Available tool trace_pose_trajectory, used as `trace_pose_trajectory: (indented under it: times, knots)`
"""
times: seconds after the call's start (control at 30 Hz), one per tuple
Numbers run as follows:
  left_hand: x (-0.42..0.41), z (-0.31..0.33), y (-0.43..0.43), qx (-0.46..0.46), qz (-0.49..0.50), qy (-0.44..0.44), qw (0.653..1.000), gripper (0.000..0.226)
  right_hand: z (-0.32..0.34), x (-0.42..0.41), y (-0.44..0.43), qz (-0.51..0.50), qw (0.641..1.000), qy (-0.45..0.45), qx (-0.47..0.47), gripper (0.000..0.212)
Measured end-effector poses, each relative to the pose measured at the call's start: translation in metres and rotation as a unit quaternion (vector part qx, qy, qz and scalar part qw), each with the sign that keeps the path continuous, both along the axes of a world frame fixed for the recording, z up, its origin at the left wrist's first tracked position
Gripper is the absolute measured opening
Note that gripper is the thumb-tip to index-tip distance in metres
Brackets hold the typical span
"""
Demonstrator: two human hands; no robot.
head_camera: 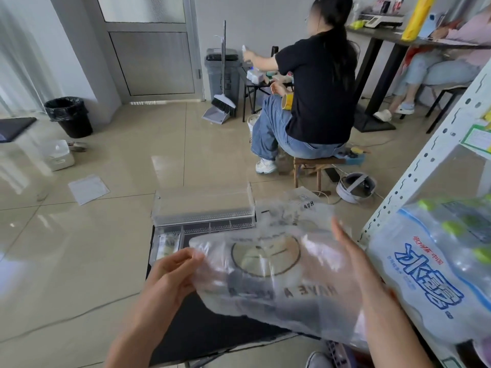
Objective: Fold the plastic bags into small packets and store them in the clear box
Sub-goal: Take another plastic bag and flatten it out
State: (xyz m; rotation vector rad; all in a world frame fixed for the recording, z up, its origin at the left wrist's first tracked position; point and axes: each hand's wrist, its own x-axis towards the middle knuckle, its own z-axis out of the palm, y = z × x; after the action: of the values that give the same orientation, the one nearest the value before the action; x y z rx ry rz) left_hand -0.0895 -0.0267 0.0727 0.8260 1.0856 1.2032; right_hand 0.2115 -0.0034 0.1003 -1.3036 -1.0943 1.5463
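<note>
A translucent plastic bag (268, 277) printed with a round face and dark lettering is held up in front of me, blurred. My left hand (172, 274) pinches its left edge between thumb and fingers. My right hand (356, 264) lies flat with straight fingers against the bag's right side. Behind the bag, the clear box (170, 235) stands on a black mat (202, 333) with its lid (204, 205) swung open; a folded packet (167, 245) sits in its left compartment. Another printed bag (305, 205) lies on the floor beyond.
A white metal shelf (425, 168) with a shrink-wrapped pack of water bottles (435, 264) crowds my right. A person sits on a wooden stool (313, 166) ahead. A white headset (354, 187), a black bin (69, 115), a white box (57, 155) and a paper sheet (89, 188) are on the tiled floor.
</note>
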Motion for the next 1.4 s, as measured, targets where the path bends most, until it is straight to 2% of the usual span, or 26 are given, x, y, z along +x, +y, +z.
trace_pose_trajectory:
  times: [0.03,0.07,0.13,0.2,0.27,0.33,0.4,0.43,0.5,0.57,0.73,0.8,0.9,1.03,1.07,1.13,1.23,1.27,1.3,1.33,1.37,1.4]
  knots:
    - [-0.006,0.003,-0.002,-0.012,-0.022,0.010,1.000,0.031,-0.005,0.002,0.003,-0.005,1.000,0.002,0.002,0.038]
    - [-0.012,0.005,-0.003,-0.026,-0.040,0.009,0.999,0.040,-0.005,-0.002,0.007,0.003,1.000,-0.005,0.002,0.036]
    - [-0.015,0.011,-0.005,-0.055,-0.071,-0.035,0.995,0.051,-0.008,-0.002,0.004,0.038,0.998,0.039,0.006,0.046]
    - [-0.015,0.017,-0.008,-0.081,-0.059,-0.068,0.993,0.054,-0.017,0.002,0.004,0.044,0.992,0.119,-0.011,0.057]
    - [-0.018,0.018,-0.012,-0.092,-0.055,-0.045,0.993,0.062,-0.014,0.002,0.001,0.101,0.983,0.150,-0.015,0.056]
    - [-0.018,0.016,-0.013,-0.094,-0.062,0.004,0.994,0.050,-0.012,0.004,-0.001,0.160,0.979,0.124,-0.007,0.036]
    - [-0.020,0.011,-0.013,-0.090,-0.036,0.044,0.994,0.035,-0.010,0.002,-0.001,0.198,0.978,0.063,0.003,0.024]
    - [-0.021,0.008,-0.014,-0.088,-0.030,0.056,0.994,0.030,-0.012,0.000,0.000,0.197,0.979,0.049,0.004,0.023]
    - [-0.019,0.006,-0.013,-0.082,-0.032,0.067,0.994,0.024,-0.012,-0.004,0.002,0.127,0.992,0.023,-0.010,0.030]
    - [-0.017,0.005,-0.013,-0.077,-0.021,0.050,0.996,0.024,-0.012,-0.005,0.003,0.077,0.997,0.010,0.004,0.029]
    - [-0.018,0.007,-0.012,-0.023,0.011,0.040,0.999,0.025,-0.008,0.000,0.001,0.055,0.998,-0.008,0.040,0.035]
    - [-0.019,0.006,-0.012,0.007,-0.010,0.043,0.999,0.035,-0.010,0.001,0.000,0.045,0.998,-0.004,0.044,0.031]
    - [-0.017,0.004,-0.014,0.028,0.006,0.044,0.999,0.033,-0.013,0.003,0.000,-0.003,0.999,0.015,0.043,0.020]
    - [-0.019,0.001,-0.015,0.060,-0.012,0.066,0.996,0.034,-0.020,0.010,0.002,-0.022,0.998,0.051,0.040,0.044]
    - [-0.020,0.001,-0.015,0.072,-0.014,0.084,0.994,0.027,-0.024,0.013,0.003,-0.016,0.998,0.053,0.042,0.045]
    - [-0.020,0.001,-0.015,0.093,-0.003,0.118,0.989,0.020,-0.023,0.014,0.003,-0.003,0.998,0.060,0.033,0.041]
    - [-0.019,0.001,-0.014,0.114,0.016,0.173,0.978,0.026,-0.026,0.015,0.002,-0.004,0.998,0.041,0.039,0.038]
    - [-0.020,0.000,-0.013,0.118,0.025,0.175,0.977,0.028,-0.027,0.016,0.003,-0.013,0.998,0.035,0.053,0.032]
    - [-0.020,-0.001,-0.013,0.111,0.031,0.167,0.979,0.029,-0.027,0.017,0.003,-0.021,0.997,0.037,0.064,0.017]
    - [-0.021,-0.002,-0.012,0.100,0.032,0.155,0.982,0.029,-0.027,0.017,0.004,-0.024,0.996,0.042,0.073,0.020]
    - [-0.021,-0.002,-0.013,0.081,0.033,0.145,0.986,0.028,-0.030,0.020,0.006,-0.024,0.996,0.042,0.080,0.039]
    - [-0.021,-0.003,-0.013,0.060,0.033,0.139,0.988,0.027,-0.028,0.020,0.005,-0.018,0.996,0.035,0.080,0.042]
